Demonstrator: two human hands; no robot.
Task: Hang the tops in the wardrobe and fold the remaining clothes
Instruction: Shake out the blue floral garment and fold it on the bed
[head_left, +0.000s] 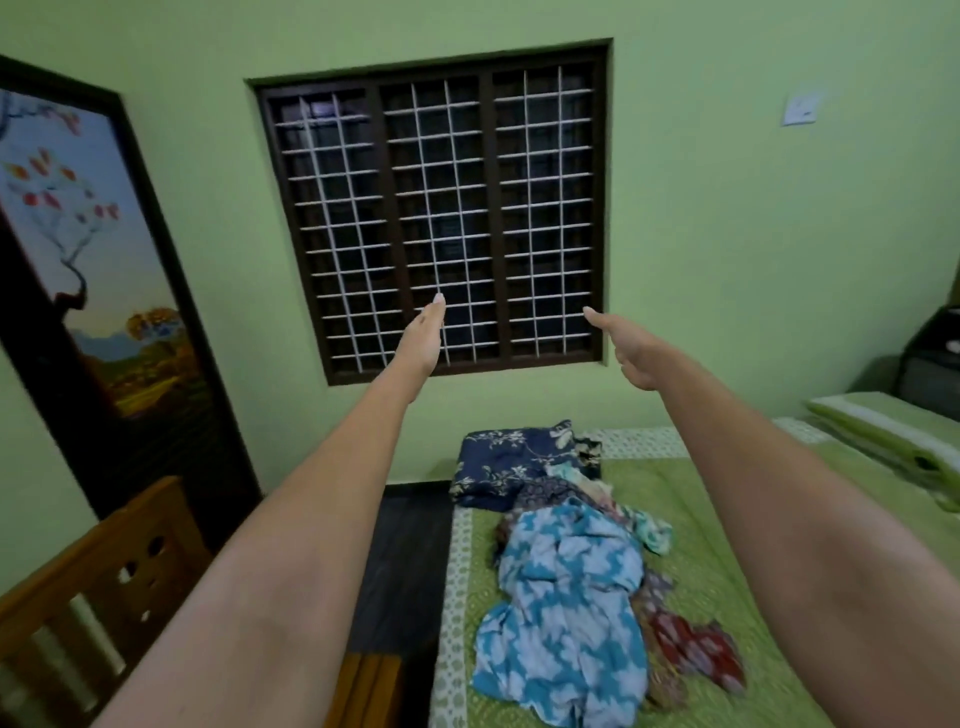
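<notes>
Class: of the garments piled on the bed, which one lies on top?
The blue and white garment; the red patterned garment lies partly under its right edge.

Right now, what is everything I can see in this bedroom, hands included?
blue and white patterned garment: one, crumpled on top of the clothes pile on the bed
red patterned cloth: one, at the pile's right edge
navy floral pillow: one, at the bed's far end
green patterned bedspread: one, covering the bed
dark barred window: one, in the green wall
door panel with a painted tree: one, on the left
brown wooden frame: one, lower left
left hand: one, fingers straight, raised, empty
right hand: one, fingers extended, raised, empty
</notes>
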